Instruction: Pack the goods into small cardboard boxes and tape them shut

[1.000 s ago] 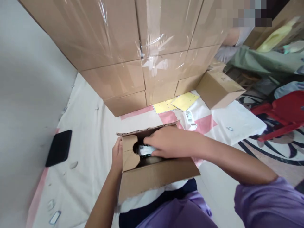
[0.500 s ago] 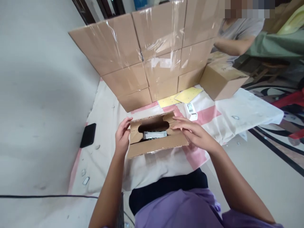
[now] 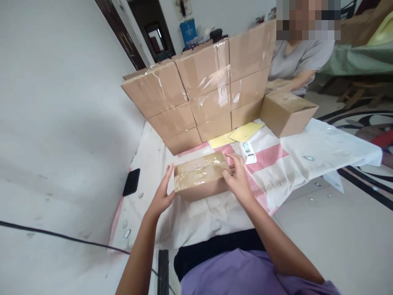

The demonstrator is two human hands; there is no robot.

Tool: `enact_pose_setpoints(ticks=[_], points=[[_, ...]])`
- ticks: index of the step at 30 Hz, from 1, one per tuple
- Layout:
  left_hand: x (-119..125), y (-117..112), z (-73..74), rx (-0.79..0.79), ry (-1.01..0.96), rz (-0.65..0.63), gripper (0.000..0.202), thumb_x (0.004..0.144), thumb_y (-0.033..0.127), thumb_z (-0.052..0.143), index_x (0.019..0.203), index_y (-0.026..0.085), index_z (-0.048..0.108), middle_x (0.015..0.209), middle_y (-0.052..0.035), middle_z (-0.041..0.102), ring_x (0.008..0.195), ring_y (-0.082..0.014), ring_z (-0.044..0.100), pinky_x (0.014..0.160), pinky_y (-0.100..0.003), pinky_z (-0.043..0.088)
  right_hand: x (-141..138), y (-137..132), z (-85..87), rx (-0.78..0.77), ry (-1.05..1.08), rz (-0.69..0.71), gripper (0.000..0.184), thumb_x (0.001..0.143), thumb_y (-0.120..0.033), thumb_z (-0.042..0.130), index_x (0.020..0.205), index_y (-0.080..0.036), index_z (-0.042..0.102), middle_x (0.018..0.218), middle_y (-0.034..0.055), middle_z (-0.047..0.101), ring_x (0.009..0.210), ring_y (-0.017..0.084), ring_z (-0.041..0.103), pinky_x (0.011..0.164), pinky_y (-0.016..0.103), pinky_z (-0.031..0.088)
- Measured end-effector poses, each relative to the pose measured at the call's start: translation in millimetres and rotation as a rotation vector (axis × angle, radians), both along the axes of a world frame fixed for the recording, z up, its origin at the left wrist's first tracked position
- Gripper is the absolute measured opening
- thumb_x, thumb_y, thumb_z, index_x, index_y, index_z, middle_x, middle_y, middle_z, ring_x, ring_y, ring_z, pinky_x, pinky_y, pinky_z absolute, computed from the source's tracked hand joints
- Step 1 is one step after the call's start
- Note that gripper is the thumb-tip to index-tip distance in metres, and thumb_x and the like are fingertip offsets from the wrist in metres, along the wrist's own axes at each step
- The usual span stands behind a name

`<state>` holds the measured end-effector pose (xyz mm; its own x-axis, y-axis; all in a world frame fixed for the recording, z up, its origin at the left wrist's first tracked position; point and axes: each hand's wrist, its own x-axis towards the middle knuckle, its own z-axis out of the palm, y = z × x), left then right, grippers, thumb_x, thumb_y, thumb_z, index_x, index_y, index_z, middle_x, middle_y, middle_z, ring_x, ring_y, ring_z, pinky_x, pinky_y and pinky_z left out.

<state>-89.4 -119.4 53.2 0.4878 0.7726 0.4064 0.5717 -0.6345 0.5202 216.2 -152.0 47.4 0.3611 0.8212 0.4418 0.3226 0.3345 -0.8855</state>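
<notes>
A small cardboard box (image 3: pixel 201 174) sits low over the near part of the table, with a shiny taped side facing up. My left hand (image 3: pixel 164 190) is against its left end, thumb at the near corner and fingers stretched along the end. Around the right end, my right hand (image 3: pixel 238 176) has its thumb on the near side and its fingers toward the far side. Together the two hands hold the box between them. The box's open mouth and its contents are out of sight.
Behind stands a wall of stacked, taped cartons (image 3: pixel 208 94). Yellow sheets (image 3: pixel 245 132) and a small white device with a screen (image 3: pixel 248 153) lie nearby. Another carton (image 3: pixel 288 114) is at right, near a co-worker (image 3: pixel 302 61). A black phone-like slab (image 3: pixel 131 182) rests at left.
The box showed its open flaps and a pale packet inside; now a taped side faces up. Both hands shifted with it, and the camera view tilted up.
</notes>
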Motion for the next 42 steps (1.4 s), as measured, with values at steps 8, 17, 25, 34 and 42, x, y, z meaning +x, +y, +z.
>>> enact_pose_setpoints(ticks=[8,17,25,34,42], points=[[25.7,-29.2,11.0,0.324,0.361,-0.027,0.086,0.073,-0.010,0.029,0.148,0.026,0.050,0.148,-0.0035,0.058,0.147,-0.0186,0.044,0.119,-0.044,0.031,-1.2,4.2,1.0,0.044,-0.059,-0.001,0.043,0.076,-0.017,0.050,0.118,-0.021,0.057,0.118,0.0094,0.061,0.111,0.028,0.056,0.093,0.044,0.049],[24.2,-33.2,18.8,0.391,0.451,-0.016,0.081,0.074,-0.008,0.030,0.146,0.022,0.051,0.156,-0.0062,0.049,0.145,-0.0200,0.045,0.119,-0.044,0.028,0.9,1.0,-7.4,0.028,0.053,0.035,0.038,0.081,-0.022,0.054,0.118,-0.021,0.059,0.121,0.0083,0.062,0.103,0.024,0.059,0.081,0.035,0.050],[28.3,-36.2,41.7,0.170,0.559,0.016,0.074,0.081,0.002,0.042,0.150,0.029,0.047,0.155,-0.0046,0.050,0.140,-0.0222,0.051,0.118,-0.045,0.027,9.3,-2.4,-14.5,0.113,-0.034,0.093,0.028,0.088,-0.022,0.051,0.113,-0.021,0.065,0.118,0.0092,0.063,0.111,0.025,0.060,0.088,0.036,0.049],[78.5,-18.5,40.7,0.358,0.508,0.041,0.051,0.094,0.050,0.057,0.140,0.028,0.061,0.130,-0.0104,0.067,0.118,-0.0296,0.062,0.107,-0.048,0.041,12.0,-12.3,-6.4,0.120,-0.052,0.130,0.028,0.092,-0.023,0.053,0.117,-0.024,0.064,0.119,0.0089,0.063,0.113,0.026,0.061,0.096,0.040,0.051],[137.0,-13.1,27.4,0.172,0.576,0.121,0.059,0.095,0.047,0.047,0.151,0.029,0.051,0.141,-0.0111,0.062,0.122,-0.0334,0.062,0.091,-0.045,0.054,108.0,-24.1,-27.1,0.028,0.084,0.111,0.042,0.085,-0.029,0.061,0.127,-0.026,0.064,0.129,0.0082,0.066,0.119,0.027,0.062,0.105,0.044,0.048]])
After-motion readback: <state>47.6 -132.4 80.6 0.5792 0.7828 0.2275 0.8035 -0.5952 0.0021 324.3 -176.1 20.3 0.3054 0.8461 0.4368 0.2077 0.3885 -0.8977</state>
